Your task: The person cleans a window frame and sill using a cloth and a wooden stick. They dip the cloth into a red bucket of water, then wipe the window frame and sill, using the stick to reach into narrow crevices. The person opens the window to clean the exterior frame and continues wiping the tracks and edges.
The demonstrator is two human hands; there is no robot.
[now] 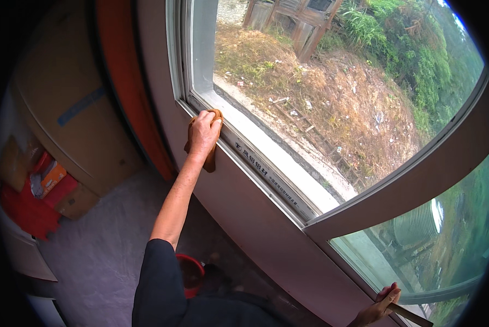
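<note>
A brown cloth (209, 162) is bunched under my left hand (205, 130), which presses it on the lower rail of the aluminium window frame (269, 180). The cloth's loose end hangs over the wall below the rail. Printed writing runs along the rail to the right of that hand. At the lower right, my right hand (381, 306) is beside the lower edge of the neighbouring glass pane (424, 245), its fingers around a thin flat strip (412, 315) that reaches toward the bottom edge of the picture.
A red bucket (192, 274) stands on the grey floor (101, 253) below my left arm. Large cardboard boxes (77, 81) and red and orange packages (53, 178) are at the left. Outside the window lie a dry grassy slope (330, 94) and a weathered wooden door frame (293, 22).
</note>
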